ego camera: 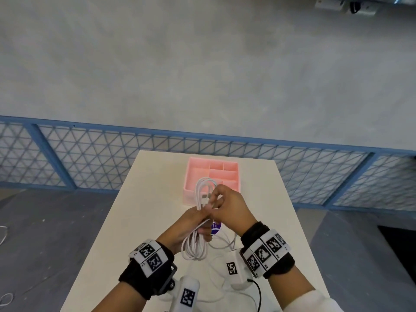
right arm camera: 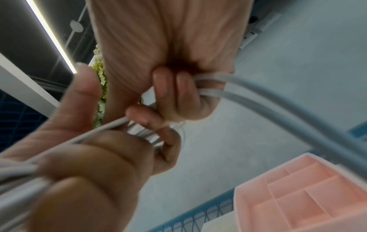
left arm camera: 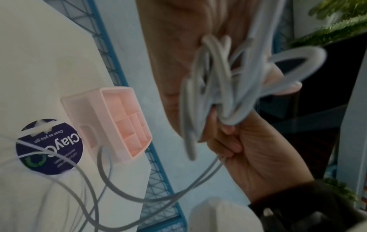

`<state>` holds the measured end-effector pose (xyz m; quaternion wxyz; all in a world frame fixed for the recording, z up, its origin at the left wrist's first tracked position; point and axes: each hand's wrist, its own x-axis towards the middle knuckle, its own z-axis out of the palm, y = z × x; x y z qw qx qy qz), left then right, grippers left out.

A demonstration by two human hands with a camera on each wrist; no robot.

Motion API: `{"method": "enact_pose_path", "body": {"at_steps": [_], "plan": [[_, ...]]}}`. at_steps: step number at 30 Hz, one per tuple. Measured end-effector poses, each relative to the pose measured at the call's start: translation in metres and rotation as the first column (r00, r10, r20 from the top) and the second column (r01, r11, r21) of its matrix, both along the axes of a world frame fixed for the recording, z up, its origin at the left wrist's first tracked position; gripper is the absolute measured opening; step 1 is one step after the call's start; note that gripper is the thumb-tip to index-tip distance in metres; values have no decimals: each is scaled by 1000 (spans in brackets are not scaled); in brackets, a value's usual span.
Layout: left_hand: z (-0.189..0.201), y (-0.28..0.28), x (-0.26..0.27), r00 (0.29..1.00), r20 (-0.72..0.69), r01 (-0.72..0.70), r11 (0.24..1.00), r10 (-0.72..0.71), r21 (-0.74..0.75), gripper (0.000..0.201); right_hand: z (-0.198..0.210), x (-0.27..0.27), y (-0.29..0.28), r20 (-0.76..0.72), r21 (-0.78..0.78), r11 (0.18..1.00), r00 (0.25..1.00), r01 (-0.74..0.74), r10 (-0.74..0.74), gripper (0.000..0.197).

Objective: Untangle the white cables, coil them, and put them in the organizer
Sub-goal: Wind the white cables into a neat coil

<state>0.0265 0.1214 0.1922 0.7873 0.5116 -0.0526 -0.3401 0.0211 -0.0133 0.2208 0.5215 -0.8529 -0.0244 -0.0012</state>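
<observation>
A coil of white cable [ego camera: 195,242] hangs above the table in front of the pink organizer [ego camera: 189,197]. My left hand [ego camera: 202,224] grips the coil round its middle, loops sticking out above and below the fist. My right hand [ego camera: 213,199] pinches the cable's plug end at the top loops. The left wrist view shows the coil [left arm camera: 218,87] against my left palm with my right hand [left arm camera: 248,149] curled on it. In the right wrist view my right fingers [right arm camera: 168,89] curl round the strands [right arm camera: 278,108] above my left hand [right arm camera: 89,157]. A second white cable [ego camera: 221,245] lies loose on the table.
The white table [ego camera: 146,199] has a purple round sticker [ego camera: 216,228] under my hands. The organizer [left arm camera: 119,122] has several open compartments with nothing seen inside. A blue mesh fence [ego camera: 90,158] runs behind the table. A black wire [ego camera: 258,293] trails near my right wrist.
</observation>
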Motion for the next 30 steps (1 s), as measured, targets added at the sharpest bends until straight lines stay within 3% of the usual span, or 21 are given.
{"method": "enact_pose_path", "body": {"at_steps": [4,8,11,16,18,21,23,26,28,30], "plan": [[3,5,-3,985,31,170,984,-172,61,17,-8,2,-11,-36,101,993,998,-55,59,46],[-2,9,-3,972,34,219,946,-234,238,42,-14,8,-34,-146,205,957,961,-203,235,43],[-3,10,0,980,33,174,928,-195,329,22,-17,7,-53,-272,116,947,907,-300,321,39],[-3,27,8,973,114,128,877,-203,464,15,-44,2,-85,-454,-133,939,862,-318,227,13],[-1,35,11,968,151,103,866,-201,490,15,-50,-1,-92,-423,-165,954,892,-251,161,16],[-5,46,22,990,120,18,893,-80,449,2,-52,-1,-95,-336,-21,998,940,58,-61,25],[-11,48,28,995,96,-15,879,-35,476,11,-52,5,-90,-283,-43,972,930,232,-234,35],[-15,43,29,998,50,10,859,-41,512,19,-48,20,-70,-189,-140,921,903,365,-386,37],[-19,37,28,998,30,25,846,-48,532,39,-41,25,-53,-150,-40,899,887,436,-437,28],[-22,30,27,1000,24,-3,853,-10,522,50,-32,27,-38,-146,182,861,879,474,-453,21]]}}
